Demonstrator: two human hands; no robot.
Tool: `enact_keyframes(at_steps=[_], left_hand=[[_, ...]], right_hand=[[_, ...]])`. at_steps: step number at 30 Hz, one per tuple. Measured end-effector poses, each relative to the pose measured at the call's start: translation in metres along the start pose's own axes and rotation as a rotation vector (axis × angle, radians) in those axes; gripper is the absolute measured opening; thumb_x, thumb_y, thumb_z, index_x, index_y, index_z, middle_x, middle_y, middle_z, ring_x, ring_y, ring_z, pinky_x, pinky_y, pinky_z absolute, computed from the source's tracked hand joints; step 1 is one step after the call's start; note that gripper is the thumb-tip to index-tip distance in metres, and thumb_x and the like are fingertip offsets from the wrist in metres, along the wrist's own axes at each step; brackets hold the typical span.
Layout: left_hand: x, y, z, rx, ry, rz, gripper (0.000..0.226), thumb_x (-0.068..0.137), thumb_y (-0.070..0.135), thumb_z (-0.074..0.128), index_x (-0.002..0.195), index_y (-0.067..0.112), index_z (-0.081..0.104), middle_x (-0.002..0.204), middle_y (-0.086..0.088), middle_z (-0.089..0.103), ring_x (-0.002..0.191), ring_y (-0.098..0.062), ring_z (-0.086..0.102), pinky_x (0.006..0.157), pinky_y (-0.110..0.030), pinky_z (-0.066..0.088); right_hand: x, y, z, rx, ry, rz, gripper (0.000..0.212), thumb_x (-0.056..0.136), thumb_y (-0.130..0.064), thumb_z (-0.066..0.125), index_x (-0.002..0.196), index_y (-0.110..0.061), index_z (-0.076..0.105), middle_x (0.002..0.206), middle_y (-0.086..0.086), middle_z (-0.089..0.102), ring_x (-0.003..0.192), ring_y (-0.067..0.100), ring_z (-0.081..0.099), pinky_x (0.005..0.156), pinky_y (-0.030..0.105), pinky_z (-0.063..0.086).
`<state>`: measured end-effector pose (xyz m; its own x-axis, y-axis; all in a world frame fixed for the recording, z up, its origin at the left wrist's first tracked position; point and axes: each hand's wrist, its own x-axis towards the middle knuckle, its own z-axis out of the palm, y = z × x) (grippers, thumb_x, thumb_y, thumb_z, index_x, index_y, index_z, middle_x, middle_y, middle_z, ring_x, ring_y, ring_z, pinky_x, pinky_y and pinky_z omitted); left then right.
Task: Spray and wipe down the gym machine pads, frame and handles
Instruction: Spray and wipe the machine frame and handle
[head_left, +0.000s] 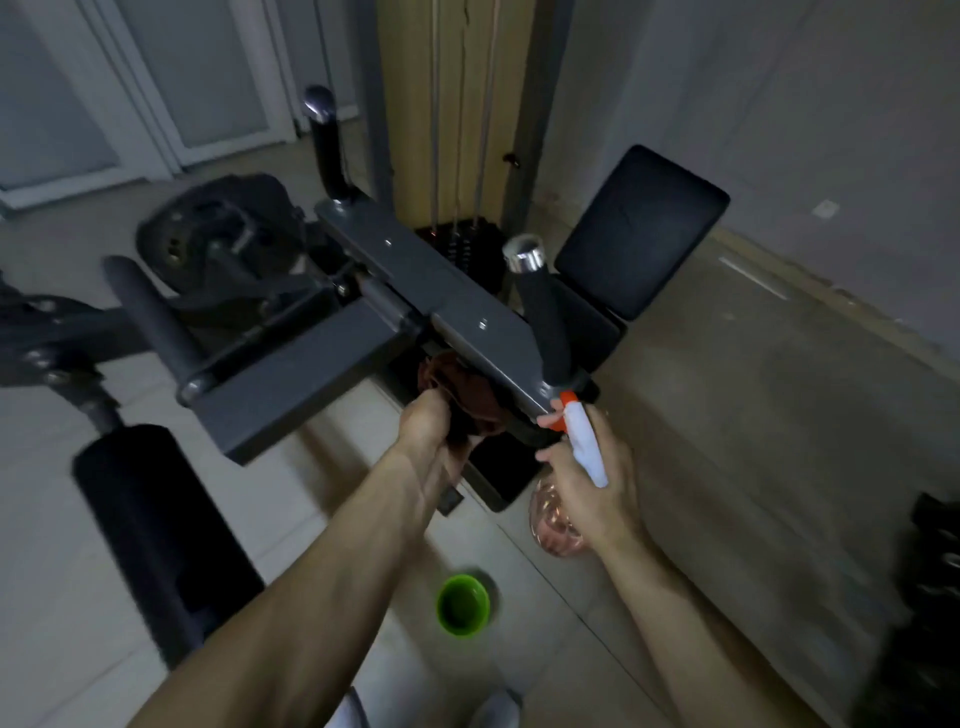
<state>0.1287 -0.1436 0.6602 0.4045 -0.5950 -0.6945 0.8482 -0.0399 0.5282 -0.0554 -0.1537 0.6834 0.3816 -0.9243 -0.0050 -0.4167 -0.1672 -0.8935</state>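
Left hand: we've got the left hand (426, 421) at centre frame, its grip clamped on a bunched cloth (470, 400).
Cloth: dark red-brown, and it's pushed up against the lower edge of the grey bar (457, 296), near the bar's closer end.
Right hand: just right of centre we see the right hand (592, 488), its grip clamped round the bottle (587, 447) with a fingertip out by the orange trigger.
Bottle: white head and orange nozzle, tipped up-left toward the bar's end; the clear pinkish body hangs below the hand.
Handles: two black ones with chrome caps. The near handle (545, 312) rises from the bar just above the nozzle, and the far handle (324, 145) stands at upper centre-left.
Pads: a flat black pad (639, 228) sits right of centre, and a black roller (156, 535) lies lower left.
Floor: we spot a green cup (462, 603) on the tiles at lower centre, between the two forearms.
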Motion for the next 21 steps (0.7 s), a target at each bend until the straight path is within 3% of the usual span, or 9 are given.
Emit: enact_keyframes(at_steps=[3, 4, 6, 9, 13, 15, 17, 19, 21], left_hand=[[-0.023, 0.044, -0.006, 0.122, -0.123, 0.046, 0.033, 0.106, 0.022, 0.044, 0.125, 0.006, 0.065, 0.119, -0.019, 0.072, 0.099, -0.032, 0.072, 0.082, -0.042, 0.062], [-0.028, 0.056, -0.006, 0.158, -0.135, 0.073, 0.034, 0.105, 0.024, 0.046, 0.125, 0.005, 0.066, 0.117, -0.018, 0.073, 0.093, -0.029, 0.074, 0.077, -0.038, 0.063], [-0.034, 0.093, -0.008, 0.193, -0.146, 0.170, 0.033, 0.104, 0.025, 0.052, 0.123, 0.003, 0.067, 0.109, -0.016, 0.074, 0.080, -0.025, 0.074, 0.067, -0.032, 0.061], [-0.034, 0.158, -0.019, 0.161, -0.149, 0.282, 0.031, 0.101, 0.025, 0.058, 0.125, 0.007, 0.067, 0.111, -0.018, 0.075, 0.094, -0.032, 0.075, 0.079, -0.043, 0.062], [0.007, 0.247, -0.051, 0.203, 0.049, 0.425, 0.012, 0.100, 0.022, 0.060, 0.108, 0.019, 0.068, 0.099, -0.012, 0.078, 0.088, -0.031, 0.076, 0.078, -0.047, 0.063], [0.044, 0.280, -0.069, 0.167, 0.111, 0.398, 0.007, 0.102, 0.023, 0.057, 0.102, 0.022, 0.064, 0.098, -0.008, 0.075, 0.084, -0.026, 0.074, 0.074, -0.039, 0.062], [0.082, 0.301, -0.086, 0.187, 0.081, 0.251, 0.022, 0.103, 0.025, 0.055, 0.119, 0.011, 0.062, 0.101, -0.004, 0.070, 0.085, -0.024, 0.071, 0.075, -0.037, 0.061], [0.107, 0.308, -0.098, 0.208, -0.006, 0.052, 0.037, 0.104, 0.030, 0.053, 0.131, 0.007, 0.061, 0.096, -0.003, 0.070, 0.081, -0.024, 0.070, 0.067, -0.034, 0.058], [0.123, 0.313, -0.104, 0.248, -0.038, -0.103, 0.034, 0.106, 0.031, 0.048, 0.123, 0.008, 0.066, 0.099, -0.010, 0.075, 0.080, -0.026, 0.072, 0.057, -0.034, 0.059]], right_hand=[[0.014, -0.030, 0.036, 0.137, -0.019, 0.005, 0.024, 0.084, -0.013, 0.056, 0.104, -0.024, 0.065, 0.101, -0.009, 0.071, 0.074, 0.022, 0.075, 0.077, 0.044, 0.060], [0.017, -0.039, 0.046, 0.136, -0.036, 0.001, 0.022, 0.086, -0.010, 0.058, 0.100, -0.025, 0.066, 0.099, -0.008, 0.071, 0.072, 0.022, 0.074, 0.078, 0.046, 0.060], [0.028, -0.061, 0.074, 0.133, -0.066, -0.019, 0.018, 0.089, -0.015, 0.059, 0.097, -0.030, 0.065, 0.098, -0.009, 0.071, 0.073, 0.021, 0.074, 0.079, 0.046, 0.059], [0.046, -0.093, 0.119, 0.109, -0.053, -0.065, 0.009, 0.091, -0.029, 0.061, 0.097, -0.034, 0.064, 0.097, -0.013, 0.071, 0.075, 0.019, 0.073, 0.079, 0.046, 0.059], [0.080, -0.132, 0.171, -0.019, -0.037, -0.020, 0.009, 0.092, -0.045, 0.059, 0.089, -0.036, 0.059, 0.088, -0.010, 0.067, 0.076, 0.017, 0.072, 0.076, 0.042, 0.059], [0.100, -0.148, 0.197, -0.187, -0.025, -0.014, 0.016, 0.093, -0.046, 0.054, 0.082, -0.035, 0.053, 0.082, -0.008, 0.062, 0.073, 0.014, 0.070, 0.070, 0.040, 0.058], [0.116, -0.163, 0.226, -0.316, -0.009, 0.008, 0.021, 0.095, -0.041, 0.052, 0.075, -0.034, 0.049, 0.074, -0.009, 0.059, 0.068, 0.012, 0.066, 0.067, 0.039, 0.055], [0.124, -0.179, 0.246, -0.419, -0.017, 0.071, 0.017, 0.098, -0.037, 0.053, 0.083, -0.029, 0.057, 0.078, -0.008, 0.064, 0.071, 0.014, 0.067, 0.073, 0.038, 0.057], [0.132, -0.193, 0.263, -0.550, -0.046, 0.145, 0.019, 0.099, -0.038, 0.052, 0.096, -0.024, 0.065, 0.085, -0.006, 0.068, 0.076, 0.016, 0.069, 0.080, 0.039, 0.059]])
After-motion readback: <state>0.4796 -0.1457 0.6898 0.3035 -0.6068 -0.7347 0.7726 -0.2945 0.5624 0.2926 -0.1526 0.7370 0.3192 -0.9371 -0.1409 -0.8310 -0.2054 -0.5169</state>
